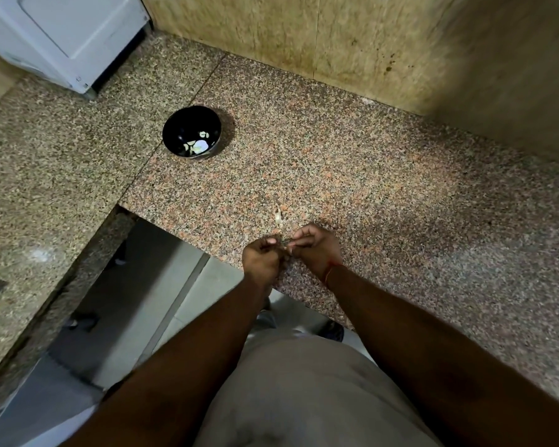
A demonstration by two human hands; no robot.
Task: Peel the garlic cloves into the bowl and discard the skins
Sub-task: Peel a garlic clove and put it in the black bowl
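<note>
Bowl [191, 133] on counter [352, 175], well behind and left of hands [291, 253].

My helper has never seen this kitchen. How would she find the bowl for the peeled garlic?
Start at the white appliance in the far corner of the speckled stone counter. Just nearer, by a seam, stands a small black bowl, the only dish there, with pale pieces inside.

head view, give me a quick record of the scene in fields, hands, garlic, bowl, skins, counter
left hand: fingers curled, pinching a clove
right hand: fingers curled, pinching the same clove
clove: between both hands, mostly hidden
bowl: black, on the counter beyond the hands to the left, pale pieces inside
skin: small pale scrap on the counter just beyond the hands
counter: speckled granite
</note>
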